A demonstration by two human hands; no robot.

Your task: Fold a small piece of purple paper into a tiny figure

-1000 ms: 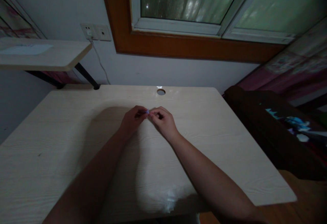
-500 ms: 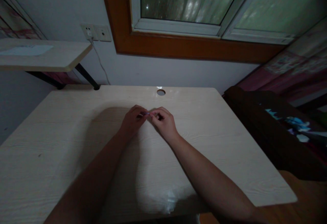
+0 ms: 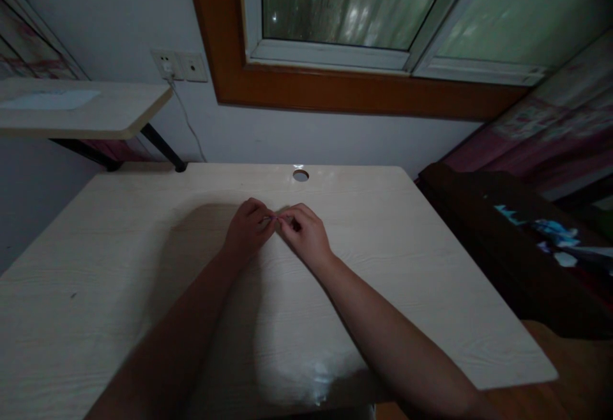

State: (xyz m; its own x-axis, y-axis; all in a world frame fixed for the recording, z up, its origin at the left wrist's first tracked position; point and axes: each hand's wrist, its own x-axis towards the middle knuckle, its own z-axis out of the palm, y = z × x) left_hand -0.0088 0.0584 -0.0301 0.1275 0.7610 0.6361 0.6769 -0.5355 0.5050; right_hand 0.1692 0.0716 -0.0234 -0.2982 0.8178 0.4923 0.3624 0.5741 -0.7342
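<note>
Over the middle of the pale wooden desk (image 3: 383, 305), both my hands meet fingertip to fingertip. My left hand (image 3: 246, 225) is closed in a pinch, thumb against the forefinger. From the other side my right hand (image 3: 306, 232) pinches at the same spot. Between the fingertips shows a tiny thin object (image 3: 276, 217), dark and slightly purplish; it is too small to name and mostly covered by the fingers.
A raised shelf (image 3: 138, 110) on black legs stands at the desk's back left, a paper lying on it. Behind are a cable hole (image 3: 301, 176), a wall socket (image 3: 179, 66) with a white cord, and a window. Dark furniture (image 3: 479, 241) borders the right edge.
The fingertips have come slightly closer together, so less of the small object shows between them. The view has tilted a little; the hands otherwise stay in place.
</note>
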